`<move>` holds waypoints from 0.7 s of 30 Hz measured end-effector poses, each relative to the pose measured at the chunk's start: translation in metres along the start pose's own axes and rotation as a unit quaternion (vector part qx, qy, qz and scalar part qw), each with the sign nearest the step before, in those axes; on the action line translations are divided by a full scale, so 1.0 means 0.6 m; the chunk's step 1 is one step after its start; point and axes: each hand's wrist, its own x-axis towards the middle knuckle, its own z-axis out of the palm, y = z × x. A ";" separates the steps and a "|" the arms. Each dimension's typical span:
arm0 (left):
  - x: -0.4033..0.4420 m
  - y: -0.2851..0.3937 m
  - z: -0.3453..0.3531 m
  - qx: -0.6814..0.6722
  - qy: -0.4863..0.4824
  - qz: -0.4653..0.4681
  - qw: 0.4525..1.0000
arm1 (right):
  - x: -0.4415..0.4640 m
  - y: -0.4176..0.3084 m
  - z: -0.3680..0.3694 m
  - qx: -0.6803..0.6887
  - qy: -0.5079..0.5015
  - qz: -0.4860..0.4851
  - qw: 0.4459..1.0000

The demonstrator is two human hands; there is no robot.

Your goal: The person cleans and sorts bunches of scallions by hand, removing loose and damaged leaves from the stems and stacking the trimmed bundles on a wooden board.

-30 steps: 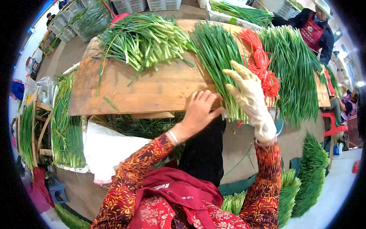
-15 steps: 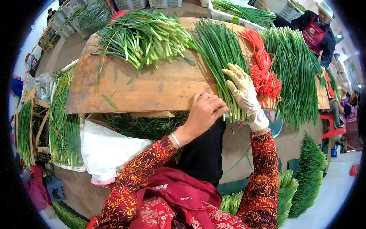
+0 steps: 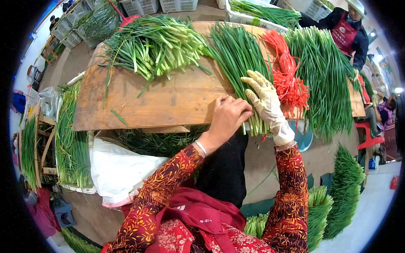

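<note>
A bundle of garlic chives point(image 3: 240, 59) lies across the wooden board, its pale stalk ends toward me at the near edge. My right hand point(image 3: 262, 99), in a cream glove, rests along the bundle's right side with fingers stretched out. My left hand point(image 3: 230, 114) is bare, its fingers curled in at the left of the stalk ends; whatever they pinch is hidden. Red plastic ties point(image 3: 291, 86) lie just right of the gloved hand. Farther right is a wide layer of chives point(image 3: 320, 76). A loose heap of chives point(image 3: 156, 48) sits at the board's far left.
The wooden board point(image 3: 168, 101) ends just in front of me. A white sack point(image 3: 122, 168) hangs below its left side, near a crate of chives point(image 3: 69, 139). More chives point(image 3: 344, 189) stand on the floor at right. A co-worker point(image 3: 348, 36) in a red apron is at far right.
The view has shifted slightly. My left hand has moved a little closer to the stalk ends, while my gloved right hand stays on the bundle.
</note>
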 end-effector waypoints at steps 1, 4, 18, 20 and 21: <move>-0.001 -0.002 -0.001 0.000 -0.001 0.000 1.000 | 0.000 0.000 -0.001 0.002 0.000 0.001 1.000; -0.003 0.002 -0.007 -0.010 0.004 -0.010 1.000 | 0.000 0.001 0.000 0.003 -0.005 0.006 1.000; -0.230 0.003 -0.236 -0.076 -0.259 0.002 0.963 | 0.010 -0.027 -0.020 -0.007 -0.067 0.004 0.998; -0.246 -0.027 -0.267 -0.066 -0.157 -0.032 0.985 | 0.019 -0.035 -0.031 -0.052 -0.093 -0.002 0.994; -0.252 -0.048 -0.283 -0.093 -0.139 -0.060 0.984 | 0.030 -0.061 -0.042 -0.092 -0.086 -0.005 0.992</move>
